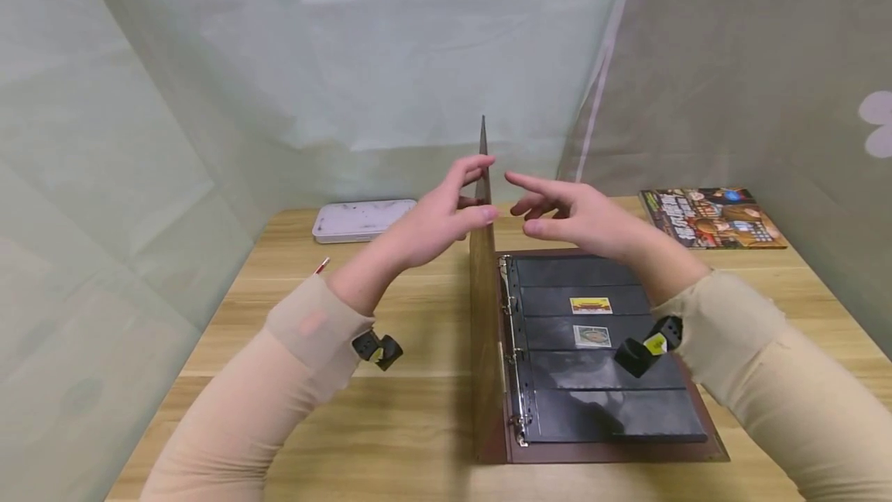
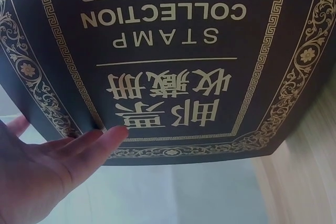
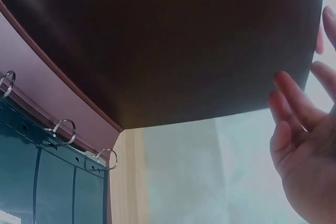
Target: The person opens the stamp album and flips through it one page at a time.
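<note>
The stamp album binder [image 1: 602, 452] is lying on the wooden table [image 1: 390, 424], right of centre, with its front cover [image 2: 168, 56] standing upright, nearly edge-on to the head camera. The left hand [image 1: 439, 215] is touching the cover's outer face near its edge; its fingers are extending loosely, not clenching. The right hand [image 1: 592, 217] is hovering over the album's far end, on the cover's inner side, its index finger pointing forward, its other fingers bending loosely, and is gripping nothing. Beneath it, a black pocket page [image 1: 658, 414] is lying against the metal rings [image 3: 65, 132], holding a yellow stamp [image 1: 590, 306] above a greyish stamp [image 1: 591, 337]. Behind, a pale case [image 1: 365, 221] is occupying the left and an illustrated magazine [image 1: 712, 218] the right. A red-and-white item [image 1: 322, 265] is showing beside the left sleeve [image 1: 300, 355].
</note>
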`<state>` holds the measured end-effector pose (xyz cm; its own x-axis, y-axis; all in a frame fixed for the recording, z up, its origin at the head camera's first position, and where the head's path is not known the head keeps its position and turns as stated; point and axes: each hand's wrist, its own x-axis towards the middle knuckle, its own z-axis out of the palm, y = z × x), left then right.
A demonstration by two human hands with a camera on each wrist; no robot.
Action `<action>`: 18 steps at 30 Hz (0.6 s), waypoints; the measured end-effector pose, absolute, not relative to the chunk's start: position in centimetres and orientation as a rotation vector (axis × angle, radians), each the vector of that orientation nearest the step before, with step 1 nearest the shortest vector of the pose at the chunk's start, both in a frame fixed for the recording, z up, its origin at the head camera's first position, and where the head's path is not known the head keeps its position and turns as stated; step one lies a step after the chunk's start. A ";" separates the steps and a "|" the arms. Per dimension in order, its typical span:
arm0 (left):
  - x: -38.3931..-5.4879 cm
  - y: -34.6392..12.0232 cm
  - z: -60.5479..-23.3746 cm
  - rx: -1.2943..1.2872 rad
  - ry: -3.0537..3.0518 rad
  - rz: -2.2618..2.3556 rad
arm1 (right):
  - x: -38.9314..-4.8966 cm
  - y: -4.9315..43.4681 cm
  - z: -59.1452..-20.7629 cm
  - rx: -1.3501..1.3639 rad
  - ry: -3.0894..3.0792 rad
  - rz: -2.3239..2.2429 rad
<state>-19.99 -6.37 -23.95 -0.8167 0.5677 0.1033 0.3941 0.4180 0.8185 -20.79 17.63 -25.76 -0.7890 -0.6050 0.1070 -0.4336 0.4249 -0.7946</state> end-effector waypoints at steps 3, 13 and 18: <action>-20.0 -6.8 -24.0 0.841 2.462 1.379 | -20.9 17.9 -26.1 -0.914 2.492 -1.290; -20.0 -8.2 -23.9 0.828 2.475 1.395 | -20.9 19.2 -26.9 -0.872 2.517 -1.286; -20.3 -9.1 -23.9 0.821 2.458 1.390 | -21.0 19.7 -27.2 -0.854 2.534 -1.272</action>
